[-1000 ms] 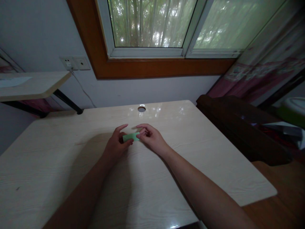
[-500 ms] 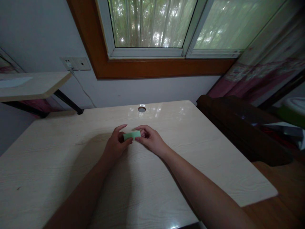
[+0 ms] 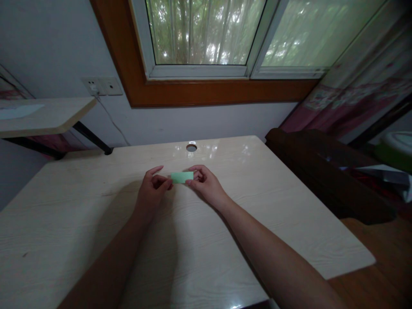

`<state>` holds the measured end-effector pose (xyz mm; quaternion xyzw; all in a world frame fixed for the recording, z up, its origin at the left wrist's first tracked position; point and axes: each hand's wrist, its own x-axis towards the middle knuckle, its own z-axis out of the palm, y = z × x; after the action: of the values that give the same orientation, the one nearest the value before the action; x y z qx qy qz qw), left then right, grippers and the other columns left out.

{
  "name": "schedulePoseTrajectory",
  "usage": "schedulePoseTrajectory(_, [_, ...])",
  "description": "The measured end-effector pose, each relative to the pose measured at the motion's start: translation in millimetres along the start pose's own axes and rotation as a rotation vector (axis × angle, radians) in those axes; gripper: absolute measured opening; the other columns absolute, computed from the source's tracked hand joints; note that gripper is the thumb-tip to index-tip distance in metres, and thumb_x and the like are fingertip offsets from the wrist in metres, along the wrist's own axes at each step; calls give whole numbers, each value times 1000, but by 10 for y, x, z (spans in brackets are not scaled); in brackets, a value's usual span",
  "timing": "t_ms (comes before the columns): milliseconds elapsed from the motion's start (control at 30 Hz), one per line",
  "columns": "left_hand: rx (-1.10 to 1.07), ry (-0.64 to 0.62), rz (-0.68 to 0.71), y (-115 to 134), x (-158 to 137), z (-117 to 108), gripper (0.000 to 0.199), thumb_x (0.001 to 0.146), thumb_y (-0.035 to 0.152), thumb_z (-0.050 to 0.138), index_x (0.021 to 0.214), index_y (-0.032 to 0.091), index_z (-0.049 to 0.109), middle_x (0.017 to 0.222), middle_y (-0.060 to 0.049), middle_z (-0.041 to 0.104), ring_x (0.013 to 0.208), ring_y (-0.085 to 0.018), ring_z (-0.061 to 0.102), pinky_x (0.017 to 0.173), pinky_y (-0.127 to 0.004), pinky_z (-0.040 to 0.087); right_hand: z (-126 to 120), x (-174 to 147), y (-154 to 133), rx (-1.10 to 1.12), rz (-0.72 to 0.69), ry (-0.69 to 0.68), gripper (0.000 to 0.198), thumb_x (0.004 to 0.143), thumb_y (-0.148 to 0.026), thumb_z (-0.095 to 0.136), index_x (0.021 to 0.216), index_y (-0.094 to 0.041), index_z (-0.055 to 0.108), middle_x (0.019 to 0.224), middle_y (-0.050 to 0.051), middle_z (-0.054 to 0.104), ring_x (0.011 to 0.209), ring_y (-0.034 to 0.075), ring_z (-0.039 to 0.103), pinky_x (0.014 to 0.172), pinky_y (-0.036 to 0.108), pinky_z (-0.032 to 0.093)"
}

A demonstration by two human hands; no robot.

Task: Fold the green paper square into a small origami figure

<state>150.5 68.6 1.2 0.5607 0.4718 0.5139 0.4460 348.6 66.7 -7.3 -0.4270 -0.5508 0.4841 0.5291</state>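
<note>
We stand over a pale wood-grain table (image 3: 283, 201), and on it our bare forearms reach in towards a small strip of green paper (image 3: 182, 177). The paper is between our hands, above the middle of the table and a little nearer to us than the round hole (image 3: 191, 148) by the back edge. Our right hand (image 3: 207, 183) pinches its right end, the thumb in front and the fingers curled behind. Our left hand (image 3: 150, 189) has its thumb and a fingertip close together at the paper's left end, another finger raised; whether they grip it or only touch it, we cannot tell.

Light gleams on the tabletop around the hole, and a soft shadow (image 3: 109, 214) spreads to the left of our left arm. A small dark mark (image 3: 25, 254) shows near the left side. At the back left, a raised shelf (image 3: 51, 120) stands on black legs (image 3: 92, 137). Behind it, a cord (image 3: 112, 122) hangs from a wall socket (image 3: 101, 86). Ahead of us is a window (image 3: 199, 34) in a brown wooden frame (image 3: 206, 92), greenery beyond it. A pink and white curtain (image 3: 360, 90) hangs at the right, above dark wooden furniture (image 3: 322, 167).
</note>
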Motion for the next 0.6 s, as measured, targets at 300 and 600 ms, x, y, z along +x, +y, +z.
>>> schedulePoseTrajectory(300, [5,-157,62,-83,-38,17,52,78,28,72,124,23,49,85,3,61,70,-11,64,69,-27,55,15,-50,45,-69,-56,-126,39,76,-28,72,113,-24,58,75,-4,54,66,11,50,63,24,42])
schedulePoseTrajectory(600, [136,-156,47,-37,-79,0,27,81,34,68,105,21,63,85,0,66,66,-12,66,65,-26,55,22,-68,-22,-82,-50,-156,35,78,-29,70,113,-24,64,75,-3,51,63,10,46,60,23,40])
